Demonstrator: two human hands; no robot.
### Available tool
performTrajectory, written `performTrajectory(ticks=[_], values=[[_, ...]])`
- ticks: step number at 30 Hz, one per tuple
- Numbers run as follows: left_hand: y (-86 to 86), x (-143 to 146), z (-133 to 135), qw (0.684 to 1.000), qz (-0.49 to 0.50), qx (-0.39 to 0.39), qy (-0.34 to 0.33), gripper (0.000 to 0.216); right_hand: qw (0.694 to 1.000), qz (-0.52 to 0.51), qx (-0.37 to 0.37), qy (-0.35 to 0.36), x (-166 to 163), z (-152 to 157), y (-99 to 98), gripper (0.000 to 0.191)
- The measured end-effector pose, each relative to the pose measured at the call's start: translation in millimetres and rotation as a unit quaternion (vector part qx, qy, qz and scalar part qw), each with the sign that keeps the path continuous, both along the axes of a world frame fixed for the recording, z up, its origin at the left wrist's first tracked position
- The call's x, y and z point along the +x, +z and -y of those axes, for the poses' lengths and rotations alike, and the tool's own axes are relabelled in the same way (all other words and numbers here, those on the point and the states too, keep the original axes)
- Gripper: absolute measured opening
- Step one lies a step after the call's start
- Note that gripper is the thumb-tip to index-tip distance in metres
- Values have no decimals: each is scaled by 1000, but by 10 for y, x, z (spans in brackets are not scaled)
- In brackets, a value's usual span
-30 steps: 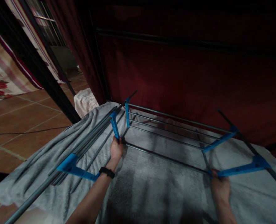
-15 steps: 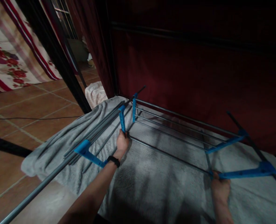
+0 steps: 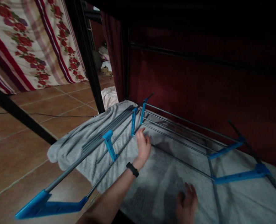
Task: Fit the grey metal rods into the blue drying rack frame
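A plush grey blanket (image 3: pixel 156 180) spreads beneath a person's right hand (image 3: pixel 186 207) at five o'clock, fingers loosely parted; the left hand (image 3: pixel 143 147), likewise relaxed, hovers beside a blue-plastic, grey-metal tubular rack (image 3: pixel 133 122) spanning eight to four o'clock, before dark-red fabric (image 3: pixel 198 87).

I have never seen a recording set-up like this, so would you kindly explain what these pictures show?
There is no machine here: a person is working bare-handed. Every picture comes from one camera worn on the head, looking forward and down.

A frame of grey rods with blue brackets stands over a grey blanket. More rods lie bunched together on its left side. Behind hangs dark red fabric.

The left hand, with a dark band on its wrist, is open beside the frame; whether it touches is unclear. The right hand is open over the blanket. Neither appears to hold anything.
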State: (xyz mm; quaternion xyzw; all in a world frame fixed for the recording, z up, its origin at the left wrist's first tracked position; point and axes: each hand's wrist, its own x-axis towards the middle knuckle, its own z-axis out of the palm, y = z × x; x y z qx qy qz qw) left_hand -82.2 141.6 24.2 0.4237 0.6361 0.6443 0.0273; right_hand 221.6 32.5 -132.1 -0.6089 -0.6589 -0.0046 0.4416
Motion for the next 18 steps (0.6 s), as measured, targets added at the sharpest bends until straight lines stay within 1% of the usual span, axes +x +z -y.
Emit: performTrajectory(ticks=[2,3,5,6,8,9,11,13,14,16,18], values=[[386,289,-171,997,-35,52,-51,43,998,52,15,43,-219,139,-95,51],[607,410,-280,994,-50,66,-68,43,996,73,18,55,-276,173,-123,50],[1068,564,-508,989,-81,78,-96,44,993,93,21,63,-308,193,-147,54],[1296,585,-614,985,-105,77,-115,44,993,93,21,65,-298,190,-147,56],[1722,494,-788,974,-159,65,-147,43,993,90,16,69,-269,177,-137,57],[1913,379,-850,966,-194,55,-159,41,993,89,13,72,-259,173,-132,57],[2231,24,-917,951,-258,31,-166,39,993,89,5,74,-256,175,-132,56],[2440,-448,-902,936,-315,-18,-153,37,993,94,3,74,-268,186,-144,57],[2495,-700,-862,934,-329,-47,-133,35,992,97,5,74,-275,192,-152,58],[2503,-1172,-718,936,-321,-112,-86,29,992,104,5,75,-286,203,-167,57],[2389,-1529,-508,952,-251,-170,-40,18,992,106,-2,66,-293,208,-174,57]])
